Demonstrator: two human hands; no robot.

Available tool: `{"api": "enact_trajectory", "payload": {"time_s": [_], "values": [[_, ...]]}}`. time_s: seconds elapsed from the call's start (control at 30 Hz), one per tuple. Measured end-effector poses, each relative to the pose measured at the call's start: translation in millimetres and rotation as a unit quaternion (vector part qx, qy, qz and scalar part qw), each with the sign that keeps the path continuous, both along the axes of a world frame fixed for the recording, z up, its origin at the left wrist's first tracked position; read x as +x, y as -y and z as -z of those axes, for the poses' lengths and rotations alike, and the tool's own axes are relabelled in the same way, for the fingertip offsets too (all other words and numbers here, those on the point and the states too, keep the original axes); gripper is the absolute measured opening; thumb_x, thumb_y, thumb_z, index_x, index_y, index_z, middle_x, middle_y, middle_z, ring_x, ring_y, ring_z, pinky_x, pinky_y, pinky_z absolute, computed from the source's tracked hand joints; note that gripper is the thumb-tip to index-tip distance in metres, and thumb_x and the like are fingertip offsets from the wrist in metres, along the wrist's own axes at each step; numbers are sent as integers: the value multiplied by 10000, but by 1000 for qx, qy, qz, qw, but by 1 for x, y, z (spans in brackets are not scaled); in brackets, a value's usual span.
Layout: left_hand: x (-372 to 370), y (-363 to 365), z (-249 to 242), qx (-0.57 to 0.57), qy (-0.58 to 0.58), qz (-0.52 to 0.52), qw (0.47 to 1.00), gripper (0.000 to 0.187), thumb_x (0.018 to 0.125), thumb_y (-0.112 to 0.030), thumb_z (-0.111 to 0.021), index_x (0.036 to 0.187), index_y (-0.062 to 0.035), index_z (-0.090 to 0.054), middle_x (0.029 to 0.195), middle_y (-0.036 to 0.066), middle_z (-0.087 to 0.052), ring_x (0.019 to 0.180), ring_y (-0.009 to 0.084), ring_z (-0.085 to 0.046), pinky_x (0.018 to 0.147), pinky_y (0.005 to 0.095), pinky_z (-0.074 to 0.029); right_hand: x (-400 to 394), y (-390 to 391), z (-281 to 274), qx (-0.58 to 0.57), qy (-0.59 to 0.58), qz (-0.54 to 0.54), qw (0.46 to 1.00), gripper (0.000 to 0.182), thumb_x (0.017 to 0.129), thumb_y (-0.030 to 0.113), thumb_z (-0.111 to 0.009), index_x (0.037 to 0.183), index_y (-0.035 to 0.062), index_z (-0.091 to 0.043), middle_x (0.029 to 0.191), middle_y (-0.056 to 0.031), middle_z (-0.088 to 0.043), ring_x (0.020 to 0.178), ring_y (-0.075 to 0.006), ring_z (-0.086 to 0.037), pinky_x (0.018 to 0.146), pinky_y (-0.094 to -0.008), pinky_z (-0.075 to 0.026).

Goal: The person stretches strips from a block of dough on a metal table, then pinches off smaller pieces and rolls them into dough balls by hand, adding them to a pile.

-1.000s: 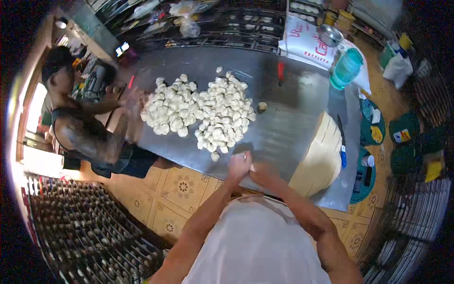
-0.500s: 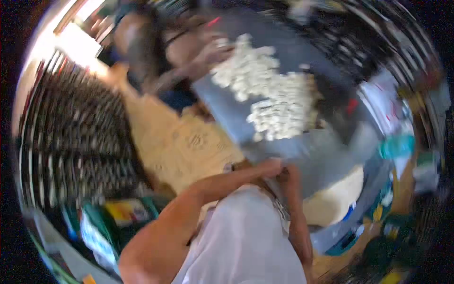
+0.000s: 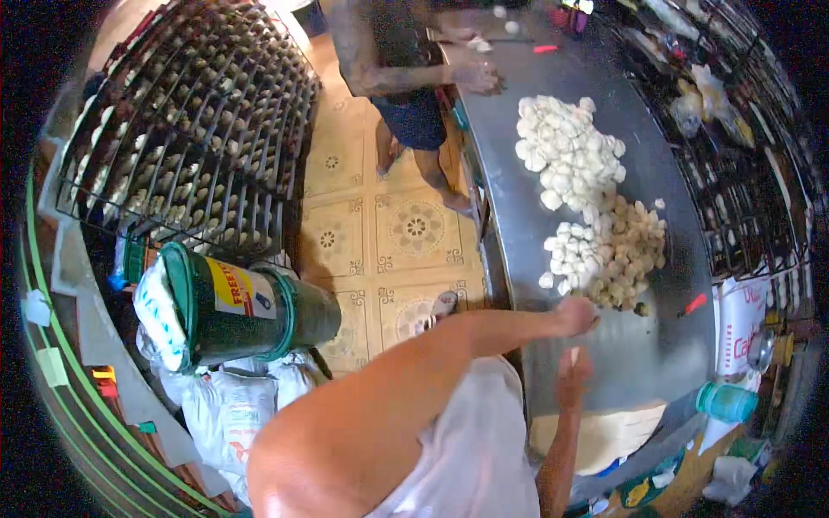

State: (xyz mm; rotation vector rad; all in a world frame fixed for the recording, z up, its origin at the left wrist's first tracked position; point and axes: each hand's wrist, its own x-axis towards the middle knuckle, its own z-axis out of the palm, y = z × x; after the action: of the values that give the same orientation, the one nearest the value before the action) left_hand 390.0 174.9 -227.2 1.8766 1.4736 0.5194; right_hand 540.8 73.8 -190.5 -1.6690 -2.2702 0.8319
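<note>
My left hand [image 3: 577, 317] is closed over the metal table [image 3: 509, 216], just in front of a heap of dough pieces; whatever it may hold is hidden. Close below it, my right hand [image 3: 572, 373] is closed too, with a small pale piece [image 3: 574, 355], like dough, showing at its fingers. White dough balls [image 3: 566, 142] form the far part of the heap. Nearer and to the right lie yellowish-brown dough balls [image 3: 626, 246]. A flat sheet of dough [image 3: 596, 436] covers the near end of the table.
Across the table's far left side a person [image 3: 389, 69] works with both hands on it. A red-handled tool [image 3: 695, 304] lies at the right edge, near a teal-lidded jar [image 3: 725, 403]. Racks of dough pieces [image 3: 199, 129] and a green bin [image 3: 233, 302] stand left.
The view has swung and sharpened, showing more of the left rack and floor. My hands, together before, are now slightly apart over the table.
</note>
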Motion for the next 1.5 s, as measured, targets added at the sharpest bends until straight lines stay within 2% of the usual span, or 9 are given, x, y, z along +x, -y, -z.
{"api": "enact_trajectory", "payload": {"time_s": [0.17, 0.3, 0.4, 0.5, 0.8, 0.97, 1.17, 1.27, 1.5], "values": [[-5, -21, -53, 548, 55, -118, 826, 303, 877, -277, -628, 712, -43, -728, 730, 173, -693, 691, 322, -674, 688, 447, -571, -11, -22, -24, 65, -184, 159, 968, 371, 1010, 271, -576, 1263, 2, -546, 980, -198, -645, 831, -359, -616, 748, -470, -487], [11, 23, 47, -151, 59, 236, 958, 212, 768, -196, -661, 713, 0, -719, 752, 171, -697, 653, 256, -602, 638, 437, -514, 36, 7, 90, 29, -153, 38, 987, 475, 930, 193, -661, 1328, 15, -471, 1205, -204, -601, 1053, -302, -605, 901, -424, -504], [12, 61, 67, -92, 114, 244, 959, 332, 851, -301, -589, 760, -14, -728, 772, 195, -709, 676, 356, -660, 673, 499, -533, 39, -4, 120, -252, -198, 134, 938, 773, 788, 18, -792, 1448, 39, -390, 1361, -168, -550, 1177, -296, -566, 949, -448, -500], [8, 66, 58, -58, 71, 132, 987, 408, 894, -360, -550, 811, -5, -734, 827, 229, -714, 732, 408, -682, 699, 526, -541, -6, 21, 20, -159, -190, 109, 963, 638, 871, 164, -740, 1410, -2, -439, 1327, -219, -599, 1158, -316, -605, 938, -464, -508], [12, 43, 22, 24, -55, 13, 998, 415, 930, -400, -546, 859, -28, -716, 825, 211, -698, 811, 406, -701, 738, 547, -562, 16, 3, 85, -14, -79, 97, 992, 578, 941, 454, -635, 1281, 3, -512, 1106, -236, -628, 956, -395, -640, 840, -473, -541], [23, -18, 18, 158, 12, -185, 970, 352, 923, -370, -611, 1035, -39, -655, 893, 231, -685, 850, 419, -679, 757, 533, -558, 21, 7, 43, 168, 48, 119, 977, 480, 862, 211, -743, 1276, 16, -597, 1008, -194, -681, 920, -297, -663, 782, -407, -528], [15, 19, -8, 42, 23, 197, 979, 355, 915, -367, -637, 1047, -38, -659, 919, 240, -690, 824, 393, -651, 776, 491, -536, 49, 1, 51, -5, -351, 60, 934, 494, 880, 357, -721, 1234, 43, -578, 1006, -228, -654, 918, -426, -631, 782, -514, -518], [30, 63, 76, -44, 81, 327, 940, 337, 920, -349, -627, 934, -15, -661, 908, 228, -692, 780, 354, -666, 727, 494, -545, 60, 27, 96, 36, -225, 27, 973, 458, 836, 243, -764, 1203, 25, -595, 990, -207, -674, 908, -367, -664, 790, -449, -535], [61, 115, 40, 26, 14, -41, 999, 474, 964, -378, -483, 783, -9, -721, 839, 250, -701, 759, 398, -691, 698, 503, -565, 39, 52, 25, -12, -126, 89, 988, 364, 840, 174, -751, 1141, 14, -623, 877, -225, -672, 825, -398, -676, 726, -441, -538]]}}
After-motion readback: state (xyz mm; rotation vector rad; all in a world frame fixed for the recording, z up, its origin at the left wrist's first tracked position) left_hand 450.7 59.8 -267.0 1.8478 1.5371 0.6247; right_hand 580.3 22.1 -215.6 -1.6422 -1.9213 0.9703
